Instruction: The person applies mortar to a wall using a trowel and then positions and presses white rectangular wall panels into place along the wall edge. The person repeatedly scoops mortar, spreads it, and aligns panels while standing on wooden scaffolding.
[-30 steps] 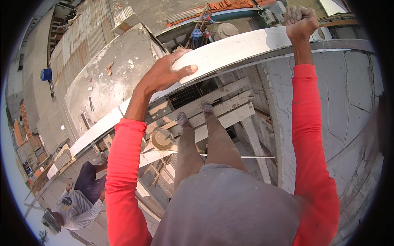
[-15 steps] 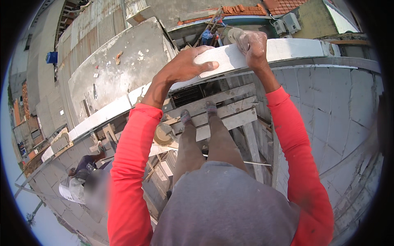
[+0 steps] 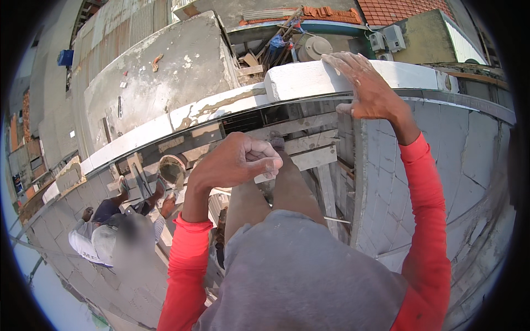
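Observation:
A thick white block [image 3: 298, 80] lies on top of a narrow white wall [image 3: 141, 135] that curves across in front of me. My right hand [image 3: 367, 88] is open on the block, its fingers spread over the top and its thumb down on the near side. My left hand [image 3: 237, 163] hangs clear of the wall, above my legs. Its fingers are curled in a loose fist with nothing visible in them. Both hands have pale dust on them. Grey-brown mortar [image 3: 226, 103] is smeared on the wall top left of the block.
Below me is a plank scaffold [image 3: 314, 157] under my feet. A round bucket [image 3: 172, 170] stands left of my legs. A co-worker [image 3: 105, 237] is at lower left, an arm toward the bucket. Beyond the wall lie a concrete roof [image 3: 160, 71] and a round lid [image 3: 316, 48].
My left hand has left the block and drawn back toward my body. The right hand has changed from a closed grip to spread fingers. The co-worker has come nearer the bucket.

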The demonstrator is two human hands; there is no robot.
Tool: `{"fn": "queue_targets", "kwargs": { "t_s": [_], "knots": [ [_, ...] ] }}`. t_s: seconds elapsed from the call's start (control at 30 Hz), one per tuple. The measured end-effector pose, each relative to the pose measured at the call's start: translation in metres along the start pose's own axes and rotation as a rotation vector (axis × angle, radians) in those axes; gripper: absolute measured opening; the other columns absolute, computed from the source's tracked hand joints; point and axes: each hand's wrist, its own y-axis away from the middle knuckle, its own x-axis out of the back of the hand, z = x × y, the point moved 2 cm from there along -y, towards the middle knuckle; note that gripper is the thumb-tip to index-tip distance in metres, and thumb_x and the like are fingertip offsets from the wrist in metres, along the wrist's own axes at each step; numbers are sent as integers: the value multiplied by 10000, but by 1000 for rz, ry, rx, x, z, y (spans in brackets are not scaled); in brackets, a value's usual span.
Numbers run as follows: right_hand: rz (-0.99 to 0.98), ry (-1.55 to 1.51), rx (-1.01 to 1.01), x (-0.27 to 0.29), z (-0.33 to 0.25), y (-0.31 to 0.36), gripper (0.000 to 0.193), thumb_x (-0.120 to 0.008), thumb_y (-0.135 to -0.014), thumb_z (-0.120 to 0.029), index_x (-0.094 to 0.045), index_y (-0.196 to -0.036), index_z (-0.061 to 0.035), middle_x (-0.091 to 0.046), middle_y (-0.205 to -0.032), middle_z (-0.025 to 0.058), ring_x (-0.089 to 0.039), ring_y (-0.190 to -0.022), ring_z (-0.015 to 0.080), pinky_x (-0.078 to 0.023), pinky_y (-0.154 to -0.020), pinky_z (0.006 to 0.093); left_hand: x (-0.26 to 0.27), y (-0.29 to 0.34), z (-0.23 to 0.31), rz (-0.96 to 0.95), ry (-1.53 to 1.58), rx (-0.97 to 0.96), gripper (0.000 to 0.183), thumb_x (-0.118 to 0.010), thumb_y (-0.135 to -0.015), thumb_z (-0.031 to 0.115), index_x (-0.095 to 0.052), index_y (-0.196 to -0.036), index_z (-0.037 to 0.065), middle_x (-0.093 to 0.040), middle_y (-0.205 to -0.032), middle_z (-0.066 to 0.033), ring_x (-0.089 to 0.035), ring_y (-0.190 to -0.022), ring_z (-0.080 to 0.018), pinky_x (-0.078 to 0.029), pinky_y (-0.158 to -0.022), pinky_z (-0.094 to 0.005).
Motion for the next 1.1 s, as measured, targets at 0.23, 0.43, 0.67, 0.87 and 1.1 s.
{"fn": "queue_targets", "kwargs": {
  "t_s": [0.23, 0.43, 0.67, 0.87, 1.1],
  "knots": [
    [13, 226, -24, -9, 30, 3, 1117, -859, -641, -137, -337, -1629, -138, -495, -1539, 174, -442, -1452, 399, -288, -1291, 562, 10, -122, -99, 866, -854, -392, 888, -896, -785, 367, -497, -1489, 0, -555, -1459, -245, -493, -1375, -436, -393, -1140, -518],
    [-10, 242, -4, -20, 50, 3, 1096, -852, -622, -95, -369, -1605, -125, -527, -1489, 180, -470, -1422, 393, -337, -1266, 521, 30, -170, -108, 664, -816, -329, 945, -886, -783, 382, -435, -1516, -8, -539, -1434, -242, -481, -1360, -435, -329, -1194, -542],
    [11, 348, -26, -33, 58, 7, 1100, -867, -625, -102, -370, -1606, -117, -516, -1528, 205, -453, -1458, 405, -329, -1280, 517, 18, -188, -118, 779, -862, -535, 898, -888, -790, 356, -450, -1490, 1, -572, -1274, -204, -535, -1227, -409, -379, -1117, -546],
    [39, 330, -13, -35, 60, 9, 1098, -872, -630, -98, -373, -1608, -115, -500, -1551, 211, -447, -1471, 403, -316, -1287, 529, 18, -191, -120, 847, -764, -665, 666, -901, -791, 229, -564, -1332, 35, -598, -1208, -172, -563, -1128, -397, -435, -981, -519],
    [68, 279, 5, -33, 58, 8, 1074, -857, -633, -79, -390, -1599, -118, -521, -1518, 202, -469, -1443, 400, -341, -1265, 530, 19, -194, -125, 840, -757, -659, 675, -889, -795, 219, -552, -1349, 30, -597, -1210, -184, -563, -1120, -408, -442, -988, -526]
  ]
}}
